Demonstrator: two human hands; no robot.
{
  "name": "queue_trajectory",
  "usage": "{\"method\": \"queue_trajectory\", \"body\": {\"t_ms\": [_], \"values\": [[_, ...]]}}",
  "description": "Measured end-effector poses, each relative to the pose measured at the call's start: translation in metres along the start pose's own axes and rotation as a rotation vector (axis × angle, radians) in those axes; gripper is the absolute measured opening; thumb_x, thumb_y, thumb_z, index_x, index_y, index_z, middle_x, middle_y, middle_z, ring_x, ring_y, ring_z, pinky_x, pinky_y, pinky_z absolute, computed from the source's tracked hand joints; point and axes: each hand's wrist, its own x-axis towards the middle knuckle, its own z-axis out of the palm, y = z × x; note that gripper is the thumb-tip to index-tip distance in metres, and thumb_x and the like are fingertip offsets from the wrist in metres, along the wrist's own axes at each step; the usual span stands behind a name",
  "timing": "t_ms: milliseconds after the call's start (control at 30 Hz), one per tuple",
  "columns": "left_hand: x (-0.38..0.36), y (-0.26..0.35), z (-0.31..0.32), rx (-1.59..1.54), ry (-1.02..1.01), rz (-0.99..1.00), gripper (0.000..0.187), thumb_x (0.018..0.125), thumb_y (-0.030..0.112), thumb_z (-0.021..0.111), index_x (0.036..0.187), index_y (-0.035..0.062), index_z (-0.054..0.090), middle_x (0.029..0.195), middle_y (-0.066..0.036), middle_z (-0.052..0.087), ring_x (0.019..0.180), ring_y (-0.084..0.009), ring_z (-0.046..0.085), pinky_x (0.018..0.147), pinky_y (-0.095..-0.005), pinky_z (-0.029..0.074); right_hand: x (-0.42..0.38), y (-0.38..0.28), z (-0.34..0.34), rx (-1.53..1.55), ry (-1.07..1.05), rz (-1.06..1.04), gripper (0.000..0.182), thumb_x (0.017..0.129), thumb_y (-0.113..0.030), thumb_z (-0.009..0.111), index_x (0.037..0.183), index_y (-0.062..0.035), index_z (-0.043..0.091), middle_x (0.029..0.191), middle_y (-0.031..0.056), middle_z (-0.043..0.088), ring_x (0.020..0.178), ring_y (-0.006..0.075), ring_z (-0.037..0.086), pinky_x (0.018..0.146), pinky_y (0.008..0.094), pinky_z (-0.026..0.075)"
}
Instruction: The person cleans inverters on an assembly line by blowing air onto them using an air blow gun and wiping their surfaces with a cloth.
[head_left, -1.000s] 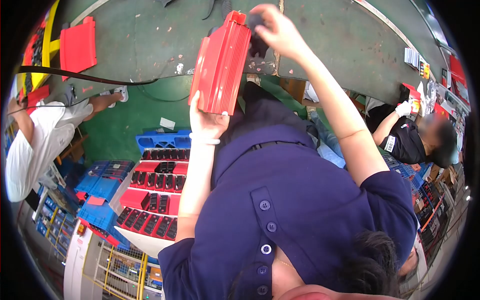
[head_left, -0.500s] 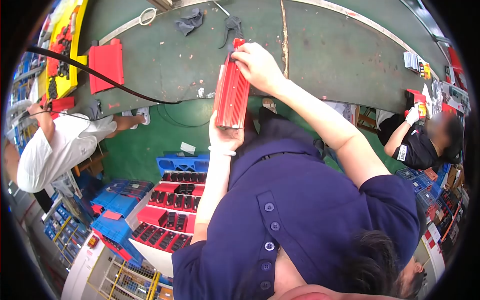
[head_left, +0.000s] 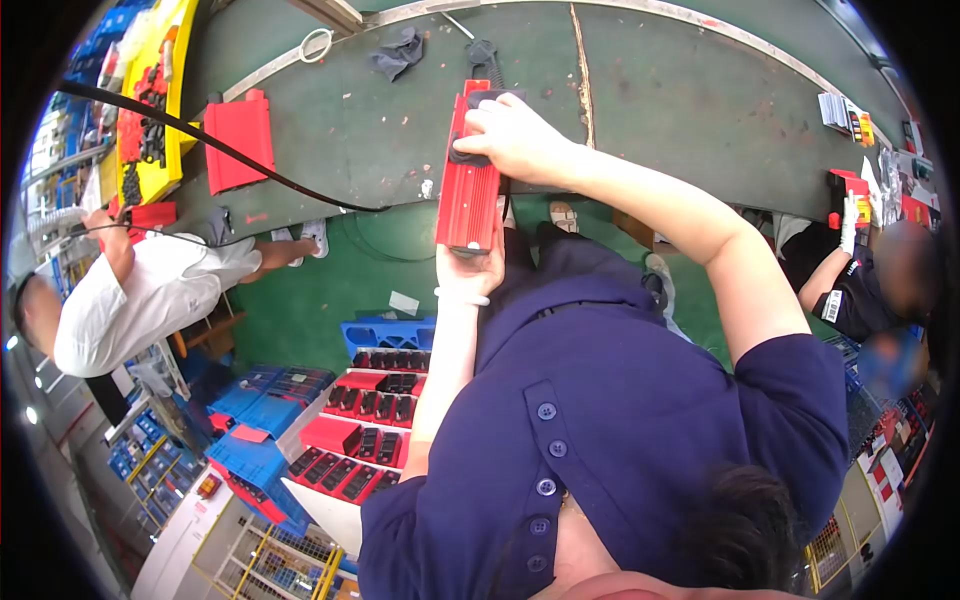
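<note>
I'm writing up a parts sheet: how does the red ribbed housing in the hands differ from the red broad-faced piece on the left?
The red ribbed housing shows lengthwise ridges; the red broad-faced piece shows a wider, mostly smooth face. The housing is held up by the left hand, with the right hand at its far end; the piece lies on the green bench. Both are red.
</note>
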Motion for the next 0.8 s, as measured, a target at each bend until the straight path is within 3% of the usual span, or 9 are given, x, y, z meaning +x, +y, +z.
{"method": "queue_trajectory", "body": {"t_ms": [100, 167, 233, 333, 433, 500, 567, 667, 800], "values": [[-0.002, -0.002, 0.005, -0.005, 0.058, -0.004, 0.059, 0.081, 0.046, 0.074, 0.125, 0.0083, 0.063, 0.121, -0.009, 0.069, 0.111, -0.028, 0.067, 0.093, -0.0388, 0.059, -0.004, -0.04, -0.003, 0.126, -0.093, 0.032, 0.022, 0.082, -0.016, 0.062, 0.103, -0.0106, 0.07, 0.095, 0.0059, 0.058, 0.094, 0.0233, 0.056, 0.082, 0.0389, 0.041], [0.011, 0.027, -0.028, 0.3, 0.01, 0.217, 0.052, 0.088, 0.048, 0.066, 0.123, 0.0106, 0.063, 0.122, -0.007, 0.068, 0.107, -0.0259, 0.068, 0.092, -0.0368, 0.059, -0.011, -0.068, -0.005, 0.221, -0.038, 0.002, 0.016, 0.086, -0.025, 0.064, 0.092, -0.0101, 0.066, 0.092, 0.0049, 0.057, 0.093, 0.0225, 0.055, 0.08, 0.0387, 0.041], [0.011, 0.011, -0.029, 0.41, -0.094, 0.331, 0.049, 0.091, 0.041, 0.065, 0.128, 0.0087, 0.058, 0.123, -0.012, 0.066, 0.113, -0.0259, 0.064, 0.092, -0.0378, 0.057, -0.015, -0.088, -0.003, 0.306, -0.16, -0.07, 0.025, 0.085, -0.027, 0.068, 0.101, -0.008, 0.068, 0.094, 0.0064, 0.055, 0.093, 0.0235, 0.054, 0.084, 0.0391, 0.04], [0.011, 0.017, -0.034, 0.703, -0.085, 0.496, 0.051, 0.09, 0.042, 0.067, 0.127, 0.0097, 0.059, 0.123, -0.011, 0.066, 0.112, -0.0259, 0.065, 0.092, -0.038, 0.057, -0.016, -0.101, -0.01, 0.217, -0.207, -0.23, 0.018, 0.087, -0.026, 0.065, 0.09, -0.0091, 0.07, 0.092, 0.0066, 0.057, 0.092, 0.0249, 0.056, 0.084, 0.0387, 0.044], [0.013, 0.015, -0.031, 0.984, -0.077, 0.656, 0.052, 0.088, 0.044, 0.069, 0.127, 0.0107, 0.06, 0.124, -0.01, 0.066, 0.112, -0.026, 0.065, 0.092, -0.0383, 0.057, -0.009, -0.081, -0.027, 0.535, -0.186, -0.257, 0.016, 0.088, -0.022, 0.064, 0.087, -0.008, 0.071, 0.087, 0.0077, 0.058, 0.089, 0.0275, 0.058, 0.081, 0.0398, 0.047], [0.013, -0.002, -0.005, 0.272, 0.174, 0.428, 0.058, 0.084, 0.046, 0.072, 0.128, 0.0088, 0.061, 0.124, -0.013, 0.066, 0.114, -0.0279, 0.065, 0.094, -0.0394, 0.058, -0.005, -0.059, -0.037, 0.487, 0.056, 0.005, 0.009, 0.084, -0.016, 0.07, 0.087, -0.0079, 0.068, 0.085, 0.0087, 0.06, 0.086, 0.0291, 0.062, 0.077, 0.0417, 0.05], [0.015, 0.003, -0.008, 0.154, 0.004, 0.232, 0.064, 0.081, 0.047, 0.074, 0.129, 0.0071, 0.061, 0.125, -0.013, 0.066, 0.117, -0.0295, 0.065, 0.095, -0.0404, 0.058, 0.006, -0.034, -0.05, 0.507, 0.06, 0.372, 0.013, 0.081, -0.016, 0.074, 0.087, -0.0076, 0.067, 0.084, 0.0089, 0.061, 0.085, 0.0291, 0.063, 0.075, 0.041, 0.052], [0.012, 0.002, -0.005, 0.116, -0.015, 0.164, 0.059, 0.084, 0.048, 0.071, 0.129, 0.0109, 0.062, 0.125, -0.01, 0.067, 0.118, -0.0281, 0.064, 0.097, -0.0396, 0.056, 0.0, -0.03, -0.023, 0.448, 0.074, 0.149, 0.015, 0.08, -0.015, 0.076, 0.088, -0.0069, 0.066, 0.084, 0.0088, 0.062, 0.083, 0.0288, 0.064, 0.075, 0.0393, 0.052], [0.01, -0.024, 0.011, 0.246, 0.046, 0.458, 0.043, 0.094, 0.044, 0.062, 0.124, 0.0146, 0.064, 0.124, -0.004, 0.068, 0.119, -0.0219, 0.063, 0.101, -0.04, 0.053, -0.007, -0.062, -0.001, 0.544, 0.017, 0.202, 0.021, 0.083, -0.014, 0.074, 0.1, -0.0029, 0.07, 0.089, 0.0104, 0.063, 0.091, 0.03, 0.064, 0.085, 0.0388, 0.052]]}}
